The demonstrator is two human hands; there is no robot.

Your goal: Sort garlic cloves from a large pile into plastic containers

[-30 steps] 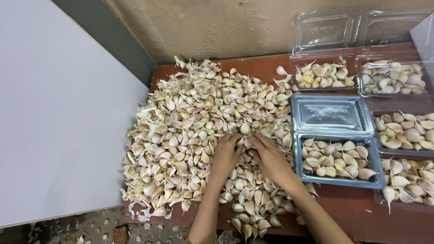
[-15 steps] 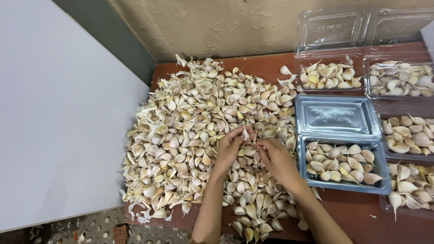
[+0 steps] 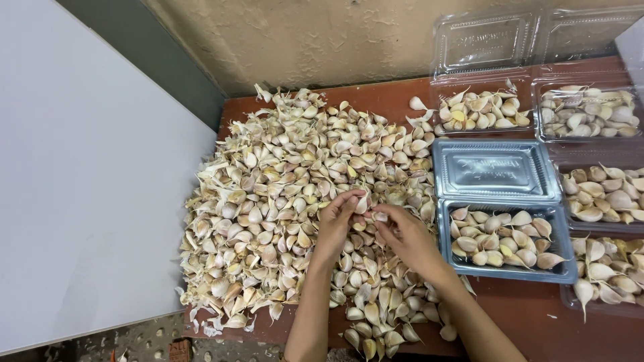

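The light is bright and soft, with only small shadows under the garlic pile (image 3: pixel 295 201). The clear lids (image 3: pixel 490 43) far behind the pile shine with glare. The picture is sharp. Lines near its edges bend a little.

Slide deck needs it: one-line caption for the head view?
Both hands, left hand and right hand, pick at a garlic clove over a large clove pile, beside an open clear tray of cloves.

You see papery, matt garlic cloves (image 3: pixel 282 194), glossy clear plastic trays (image 3: pixel 506 234), a smooth brown table (image 3: pixel 537 315) and a rough plaster wall (image 3: pixel 322 40).
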